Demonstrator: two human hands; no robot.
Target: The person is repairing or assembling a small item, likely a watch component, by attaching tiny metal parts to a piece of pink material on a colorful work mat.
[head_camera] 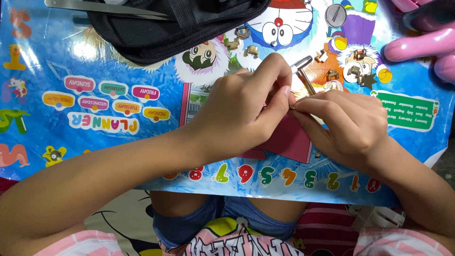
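Note:
My left hand [241, 111] and my right hand [348, 125] meet over the middle of a colourful cartoon-printed board [95, 137]. Together they pinch a small metal tool [304, 76] with a silver cross-handle and a brass-coloured shaft; the left thumb and forefinger close round its upper part, the right fingertips grip its lower end. What lies at the tool's tip is hidden by my fingers. Several small brass-coloured metal parts [251, 50] are scattered on the board just beyond my hands.
A black fabric pouch [166, 28] lies at the board's far edge with long metal tweezers [104, 7] on it. A pink plastic object [426, 42] sits at the far right. A round silver disc [335, 15] lies beyond the parts. My knees are below the board's near edge.

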